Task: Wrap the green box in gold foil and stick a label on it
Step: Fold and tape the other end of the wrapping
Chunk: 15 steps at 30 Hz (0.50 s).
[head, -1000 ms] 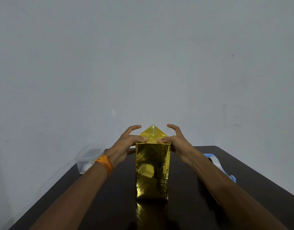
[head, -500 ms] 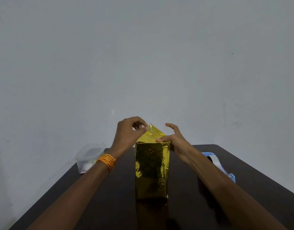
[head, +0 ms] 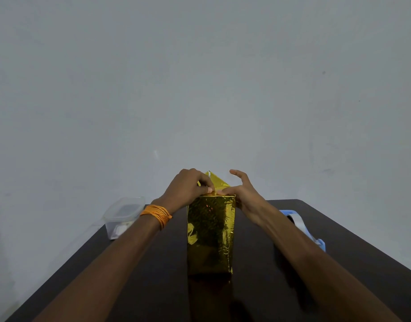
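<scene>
A dark, glossy table [head: 130, 287] against a bare grey wall: at its middle the box [head: 210, 233] stands upright on end, its near face and sides fully covered in gold foil [head: 209, 256], none of the green showing. Both forearms reach in from the near edge to the top of the box. The left hand [head: 188, 189], an orange thread band [head: 156, 213] round its wrist, has its fingers [head: 205, 185] curled and pinching the foil at the near top edge. The right hand [head: 244, 194] lies along the right top corner, thumb [head: 225, 190] pressing on the folded foil and the other fingers [head: 240, 175] lifted apart, grasping nothing. Behind them a triangular flap [head: 217, 182] of foil stands up, not yet folded down.

The step in hand appears to be closing the top end of the wrap. The next move likely calls for creasing that flap flat over the top and holding it while one hand is freed to fetch tape.

A blue and white tape dispenser [head: 302, 226] sits on the table to the right, partly hidden by the right forearm; a lidded clear plastic container [head: 123, 217] sits at the far left corner, its contents unclear. No label can be seen. Nothing stands between the hands and the box, though the tall box could tip if pressed off-centre.
</scene>
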Motion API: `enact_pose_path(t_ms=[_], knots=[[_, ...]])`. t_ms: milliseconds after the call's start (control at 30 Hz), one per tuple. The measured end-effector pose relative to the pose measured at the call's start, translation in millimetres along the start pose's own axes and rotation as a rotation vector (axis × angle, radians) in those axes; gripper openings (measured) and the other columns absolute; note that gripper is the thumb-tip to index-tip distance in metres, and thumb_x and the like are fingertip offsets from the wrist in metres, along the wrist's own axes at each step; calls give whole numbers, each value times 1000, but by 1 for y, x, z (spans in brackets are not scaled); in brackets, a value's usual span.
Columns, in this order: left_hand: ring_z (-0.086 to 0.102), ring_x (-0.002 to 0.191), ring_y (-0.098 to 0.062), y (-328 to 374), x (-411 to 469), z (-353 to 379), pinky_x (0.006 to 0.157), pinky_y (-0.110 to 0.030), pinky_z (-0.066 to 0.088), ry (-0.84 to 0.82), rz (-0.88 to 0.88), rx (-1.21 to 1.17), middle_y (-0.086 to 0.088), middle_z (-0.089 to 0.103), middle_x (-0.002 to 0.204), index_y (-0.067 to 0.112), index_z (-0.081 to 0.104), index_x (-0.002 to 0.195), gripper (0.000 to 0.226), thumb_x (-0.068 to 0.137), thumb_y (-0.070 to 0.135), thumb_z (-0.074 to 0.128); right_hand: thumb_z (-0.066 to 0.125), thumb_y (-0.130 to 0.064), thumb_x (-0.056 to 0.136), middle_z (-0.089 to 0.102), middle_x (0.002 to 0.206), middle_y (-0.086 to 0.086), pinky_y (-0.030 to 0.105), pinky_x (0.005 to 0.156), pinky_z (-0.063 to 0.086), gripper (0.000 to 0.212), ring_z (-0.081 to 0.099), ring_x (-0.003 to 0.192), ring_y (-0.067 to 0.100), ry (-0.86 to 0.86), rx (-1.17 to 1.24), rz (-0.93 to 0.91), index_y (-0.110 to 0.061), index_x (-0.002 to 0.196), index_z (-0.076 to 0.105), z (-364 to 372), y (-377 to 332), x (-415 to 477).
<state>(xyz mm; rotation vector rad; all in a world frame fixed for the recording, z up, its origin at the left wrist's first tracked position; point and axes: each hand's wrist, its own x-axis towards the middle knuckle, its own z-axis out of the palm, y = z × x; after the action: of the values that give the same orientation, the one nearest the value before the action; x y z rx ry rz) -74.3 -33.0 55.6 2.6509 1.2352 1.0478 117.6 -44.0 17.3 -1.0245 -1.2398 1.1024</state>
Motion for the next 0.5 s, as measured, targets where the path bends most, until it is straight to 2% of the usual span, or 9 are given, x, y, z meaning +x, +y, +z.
enact_pose_path(t_ms=[133, 233, 333, 400, 500], knots=[[59, 88, -8, -4, -1, 2, 74, -30, 47, 17, 8, 6, 7, 73, 99, 27, 80, 94, 11, 89, 26, 70, 81, -6, 77, 64, 118, 19, 40, 90, 51, 77, 65, 104, 31, -12, -22, 2, -38, 134, 41, -1, 0, 0], [58, 89, -8, -6, 0, 2, 72, -28, 43, 12, 12, -1, 7, 73, 99, 26, 79, 93, 10, 90, 24, 70, 78, -15, 84, 63, 117, 16, 38, 84, 52, 64, 66, 94, 28, -27, 41, 11, -31, 133, 41, -3, -6, -5], [59, 89, -9, -9, -2, 0, 76, -31, 47, 3, 12, -48, 6, 74, 99, 24, 79, 91, 9, 89, 22, 71, 72, -30, 91, 56, 123, 11, 40, 85, 57, 42, 66, 103, 30, 88, 125, 29, -21, 127, 52, -15, -15, -7], [57, 83, -4, -10, -3, 0, 76, -31, 46, 6, 7, -68, 5, 73, 99, 23, 79, 91, 9, 89, 21, 71, 70, -30, 92, 60, 124, 8, 37, 85, 59, 30, 66, 106, 27, 221, 19, -50, -15, 117, 61, -24, -21, -7], [54, 79, 0, -9, -4, 3, 71, -27, 42, 13, 15, -81, 5, 72, 99, 22, 78, 91, 9, 90, 20, 70, 69, -20, 93, 71, 105, 14, 28, 72, 57, 9, 68, 85, 19, 299, -140, -206, -12, 96, 68, -33, -36, -11]])
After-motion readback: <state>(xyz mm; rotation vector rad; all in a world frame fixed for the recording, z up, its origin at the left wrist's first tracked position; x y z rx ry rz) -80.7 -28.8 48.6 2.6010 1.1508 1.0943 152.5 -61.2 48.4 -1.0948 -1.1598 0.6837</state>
